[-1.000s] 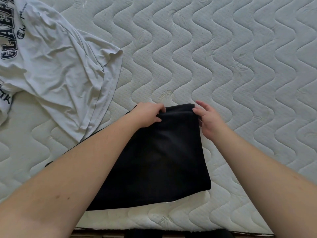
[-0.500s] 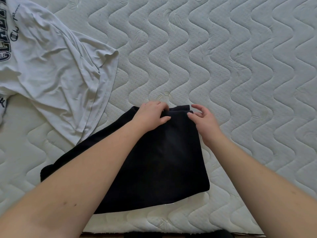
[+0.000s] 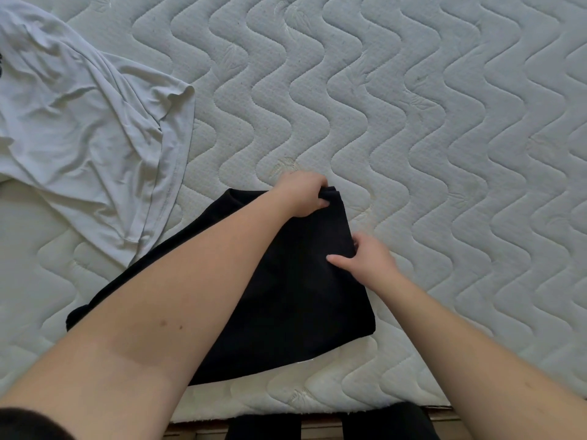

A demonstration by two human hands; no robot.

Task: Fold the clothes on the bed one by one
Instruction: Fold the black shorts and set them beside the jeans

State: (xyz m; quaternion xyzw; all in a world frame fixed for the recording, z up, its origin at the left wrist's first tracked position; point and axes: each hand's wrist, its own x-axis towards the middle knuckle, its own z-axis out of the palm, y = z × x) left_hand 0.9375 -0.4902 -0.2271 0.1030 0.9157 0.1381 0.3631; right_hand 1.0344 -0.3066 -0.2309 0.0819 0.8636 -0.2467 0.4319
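The black garment (image 3: 295,300) lies on the near part of the white mattress (image 3: 413,122), close to the front edge. It looks already folded into a flat shape with more than 1 layer, though I cannot tell what kind of clothing it is.

The left hand (image 3: 303,193) is at the far corner, with its fingers curled around the bunched top edge of the cloth. The right hand (image 3: 365,258) is on the right edge, lower down. Its thumb lies on top of the cloth and its other fingers seem tucked at the edge, so it looks like a pinch.

I think the cloth is soft, floppy and light. It will bend where it is not held and may slide open, so layers should be held together. The best places to hold are the corners and the edges, with both hands, like now. It is not breakable.

To the left, well apart from the hands, lies a white T-shirt (image 3: 79,138), crumpled and not folded yet. Its lower edge comes just beside the black garment.

Count: 1 black garment, 1 white T-shirt, 2 hands, 1 mattress.
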